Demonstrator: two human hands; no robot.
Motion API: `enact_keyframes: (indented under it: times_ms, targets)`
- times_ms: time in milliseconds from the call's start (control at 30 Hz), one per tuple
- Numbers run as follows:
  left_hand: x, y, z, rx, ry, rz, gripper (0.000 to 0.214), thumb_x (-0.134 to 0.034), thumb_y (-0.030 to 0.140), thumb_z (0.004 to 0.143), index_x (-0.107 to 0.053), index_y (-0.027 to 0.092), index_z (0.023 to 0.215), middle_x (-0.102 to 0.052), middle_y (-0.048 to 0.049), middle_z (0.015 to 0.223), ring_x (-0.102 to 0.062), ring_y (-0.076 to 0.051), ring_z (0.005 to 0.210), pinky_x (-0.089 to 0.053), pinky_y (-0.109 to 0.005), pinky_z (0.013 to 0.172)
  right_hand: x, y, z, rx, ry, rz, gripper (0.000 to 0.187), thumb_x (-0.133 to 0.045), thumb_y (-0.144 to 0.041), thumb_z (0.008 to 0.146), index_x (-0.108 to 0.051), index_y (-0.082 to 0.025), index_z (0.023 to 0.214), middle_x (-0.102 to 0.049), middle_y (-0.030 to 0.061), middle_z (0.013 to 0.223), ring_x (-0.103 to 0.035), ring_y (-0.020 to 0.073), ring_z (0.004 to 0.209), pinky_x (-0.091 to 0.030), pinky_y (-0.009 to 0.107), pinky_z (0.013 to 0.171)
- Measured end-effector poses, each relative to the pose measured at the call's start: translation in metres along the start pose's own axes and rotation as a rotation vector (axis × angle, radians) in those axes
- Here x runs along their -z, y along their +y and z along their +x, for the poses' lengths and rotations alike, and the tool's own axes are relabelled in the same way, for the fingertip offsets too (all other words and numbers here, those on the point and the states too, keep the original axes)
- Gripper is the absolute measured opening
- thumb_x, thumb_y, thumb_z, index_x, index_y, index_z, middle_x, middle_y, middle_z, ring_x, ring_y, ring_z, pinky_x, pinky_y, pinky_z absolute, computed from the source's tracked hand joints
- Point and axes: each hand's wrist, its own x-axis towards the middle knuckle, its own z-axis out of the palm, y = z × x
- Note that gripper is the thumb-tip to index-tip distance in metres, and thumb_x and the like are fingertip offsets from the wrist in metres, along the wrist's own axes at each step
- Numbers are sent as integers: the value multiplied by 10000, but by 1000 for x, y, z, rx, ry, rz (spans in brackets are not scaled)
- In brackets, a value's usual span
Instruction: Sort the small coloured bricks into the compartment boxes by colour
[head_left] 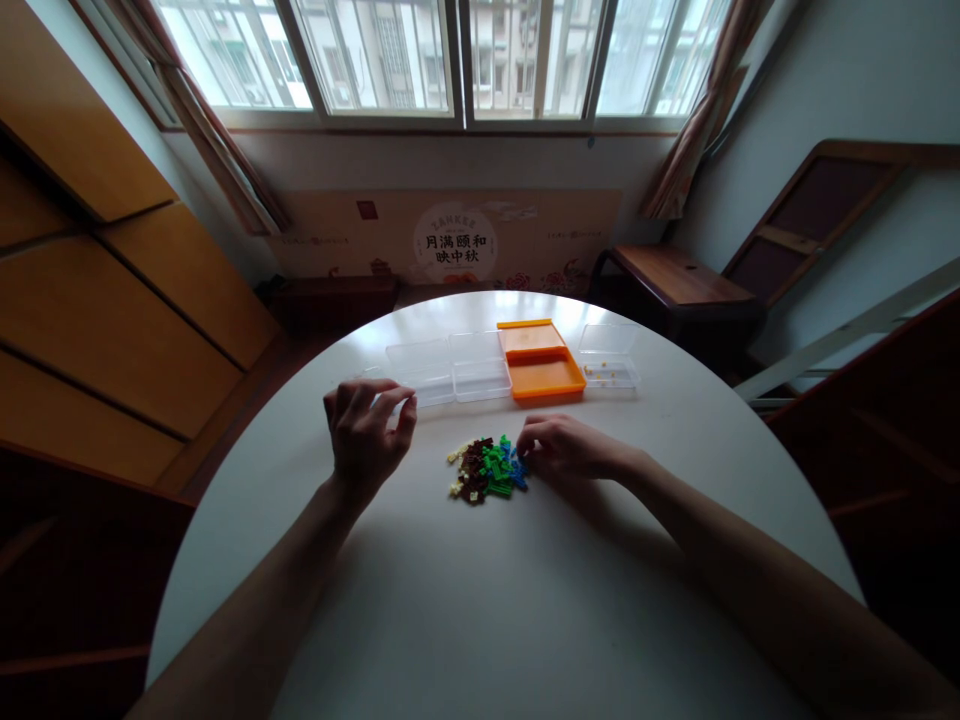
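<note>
A small pile of building bricks lies on the white round table [465,600]: green bricks [496,466] in the middle, dark brown bricks [472,470] and cream bricks [454,490] on the left, blue bricks [519,474] on the right. My right hand [562,446] is at the pile's right edge, fingers curled together by the blue bricks; whatever is between them is hidden. My left hand [367,428] is raised left of the pile, in front of a clear plastic box [431,385]. Its thumb and forefinger are pinched together, and anything in them is too small to name.
Behind the pile stand open-lidded boxes in a row: another clear box [481,380], an orange box [547,388], and a clear box [630,378] holding several small yellow-orange pieces. A wooden stool [686,273] is beyond the table, below the window [525,60].
</note>
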Motion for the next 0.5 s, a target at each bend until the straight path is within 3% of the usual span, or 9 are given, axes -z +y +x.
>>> enact_keyframes:
  times_ms: [133,333,500]
  targets:
    - [2,14,2,-40,-17,-76,53,-660,213,795,-631,228,836,-659,-18,840,-565,-204,815,-386,-370,775,-1,-5,3,-50,73,222,70,-614,-182,824,-664,-159,868,-596,19,819,-490,88,646,-407,218,598]
    - [11,51,4,-212,-162,-332,152,-693,209,789,-631,244,923,-677,-5,862,-567,-180,836,-400,-352,783,-6,-25,14,-125,143,874,243,-680,-375,800,-634,-152,884,-574,-3,762,-490,96,670,-409,228,614]
    - [16,60,5,-230,-160,-403,220,-719,173,771,-632,244,960,-687,-3,861,-564,-181,834,-404,-350,771,-15,-32,17,-192,159,1127,236,-719,-359,773,-649,-161,880,-541,-35,692,-426,63,586,-346,205,564]
